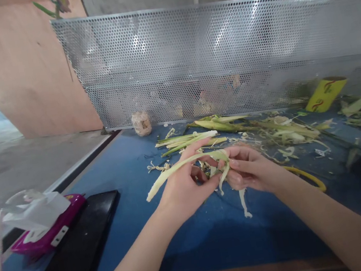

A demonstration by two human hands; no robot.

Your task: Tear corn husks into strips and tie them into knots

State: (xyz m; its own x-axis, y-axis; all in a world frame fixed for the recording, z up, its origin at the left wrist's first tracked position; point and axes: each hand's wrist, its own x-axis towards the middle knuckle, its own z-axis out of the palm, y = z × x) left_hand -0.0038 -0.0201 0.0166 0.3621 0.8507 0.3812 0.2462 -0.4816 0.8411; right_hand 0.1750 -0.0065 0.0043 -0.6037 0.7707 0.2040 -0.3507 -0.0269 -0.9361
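A long pale green plant strip, like a husk or leaf (167, 173), arches over the back of my left hand (185, 188). Its right end is bunched and folded between both hands, where fingers hide part of it. My left thumb and curled fingers close on the lower side of this bunch, while the index finger reaches out above. With thumb and fingertips, my right hand (253, 169) pinches the folded end. A thin whitish strip (245, 203) trails below the right hand. Just beyond my hands lie cut green stalks (188, 141) and a small knotted plant piece (160, 167).
Husks and shreds (288, 130) litter the blue table (119, 226) at back right, near a yellow cylinder (325, 94). A perforated metal screen (172, 59) borders the back. A wrapped roll (141, 123), purple power strip (50, 232) and black tablet-like slab (78, 246) are at left.
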